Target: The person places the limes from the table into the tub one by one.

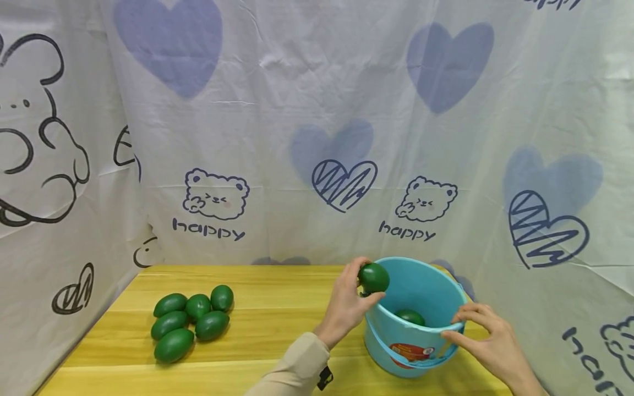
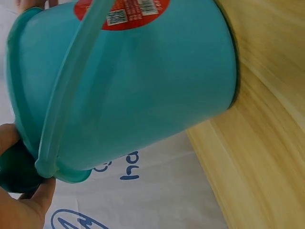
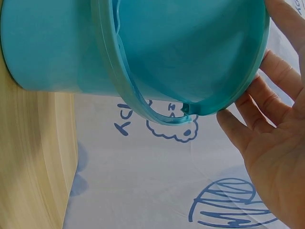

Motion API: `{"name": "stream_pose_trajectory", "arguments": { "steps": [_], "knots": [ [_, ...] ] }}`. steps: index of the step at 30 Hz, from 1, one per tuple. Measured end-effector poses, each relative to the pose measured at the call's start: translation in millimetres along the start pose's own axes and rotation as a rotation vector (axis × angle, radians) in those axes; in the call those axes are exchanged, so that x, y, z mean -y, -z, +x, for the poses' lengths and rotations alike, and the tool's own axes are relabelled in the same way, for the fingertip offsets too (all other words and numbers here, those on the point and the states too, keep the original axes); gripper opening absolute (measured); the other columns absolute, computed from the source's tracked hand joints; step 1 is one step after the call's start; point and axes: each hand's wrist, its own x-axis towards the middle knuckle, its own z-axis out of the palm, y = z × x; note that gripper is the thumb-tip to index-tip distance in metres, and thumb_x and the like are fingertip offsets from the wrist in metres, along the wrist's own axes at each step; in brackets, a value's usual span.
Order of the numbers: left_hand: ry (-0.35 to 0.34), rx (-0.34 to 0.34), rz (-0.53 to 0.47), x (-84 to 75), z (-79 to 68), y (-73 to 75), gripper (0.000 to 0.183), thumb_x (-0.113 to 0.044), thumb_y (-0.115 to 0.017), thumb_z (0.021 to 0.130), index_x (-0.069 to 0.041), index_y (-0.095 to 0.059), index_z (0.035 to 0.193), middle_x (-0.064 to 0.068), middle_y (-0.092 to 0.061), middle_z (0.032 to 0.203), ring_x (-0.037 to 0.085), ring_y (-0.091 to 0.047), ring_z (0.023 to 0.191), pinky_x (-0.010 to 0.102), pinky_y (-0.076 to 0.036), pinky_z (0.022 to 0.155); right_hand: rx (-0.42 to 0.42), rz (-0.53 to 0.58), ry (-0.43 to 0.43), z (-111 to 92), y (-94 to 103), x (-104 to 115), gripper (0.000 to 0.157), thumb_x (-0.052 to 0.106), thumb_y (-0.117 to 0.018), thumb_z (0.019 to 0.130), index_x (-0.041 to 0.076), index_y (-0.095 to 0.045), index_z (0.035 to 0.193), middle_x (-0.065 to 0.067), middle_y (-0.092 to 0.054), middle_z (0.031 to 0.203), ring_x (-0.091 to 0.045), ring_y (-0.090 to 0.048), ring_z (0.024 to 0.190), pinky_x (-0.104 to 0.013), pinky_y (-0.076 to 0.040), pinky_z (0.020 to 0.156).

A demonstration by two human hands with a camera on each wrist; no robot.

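My left hand (image 1: 346, 305) holds a smooth, dark green avocado (image 1: 374, 277) between thumb and fingers, right at the left rim of a light blue bucket (image 1: 416, 363). In the left wrist view, this avocado (image 2: 18, 169) shows beside the bucket's rim. Another avocado (image 1: 410, 317) lies inside the bucket, partly hidden by the front wall. On the bucket's right side, my right hand (image 1: 490, 335) grips the rim, thumb toward the front and fingers over the edge. The right wrist view shows those fingers (image 3: 271, 100) along the rim.
Several more avocados (image 1: 173, 345) lie grouped at the left of the yellow wooden table (image 1: 267, 330). The bucket's handle (image 1: 396, 352) hangs down across its front, over a red label (image 1: 406, 350). A printed white cloth (image 1: 277, 137) hangs behind the table and along both sides.
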Motion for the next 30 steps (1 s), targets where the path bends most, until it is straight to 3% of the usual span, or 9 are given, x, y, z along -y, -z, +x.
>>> {"name": "stream_pose_trajectory", "arguments": {
  "steps": [6,23,30],
  "knots": [
    [-0.017,0.001,0.051,1.5,-0.8,-4.0,0.063,-0.013,-0.083,0.078,-0.013,-0.054,0.133,0.008,-0.06,0.124,0.019,-0.062,0.109,0.027,-0.054,0.09,-0.002,0.003,0.01,0.0,-0.1,-0.6,0.027,0.016,-0.092,0.064,0.022,-0.072,0.082,0.002,-0.063,0.101,0.014,-0.044,0.102,-0.006,-0.031,0.087],
    [0.005,0.016,0.036,3.0,-0.5,-3.9,0.061,-0.016,-0.083,0.079,-0.014,-0.055,0.133,0.008,-0.06,0.125,0.019,-0.061,0.109,0.034,-0.056,0.09,0.0,0.013,0.012,0.9,-0.3,-0.2,0.028,0.015,-0.091,0.065,0.023,-0.071,0.082,0.002,-0.063,0.099,0.012,-0.044,0.101,-0.005,-0.03,0.087],
    [0.038,0.033,0.003,1.7,-1.8,-4.0,0.058,-0.016,-0.081,0.08,-0.013,-0.056,0.133,0.009,-0.058,0.125,0.025,-0.065,0.109,0.025,-0.055,0.089,-0.005,0.006,0.013,0.6,-0.4,0.2,0.028,0.016,-0.092,0.064,0.023,-0.072,0.082,0.004,-0.063,0.099,0.013,-0.045,0.1,-0.005,-0.031,0.087]
  ]
}}
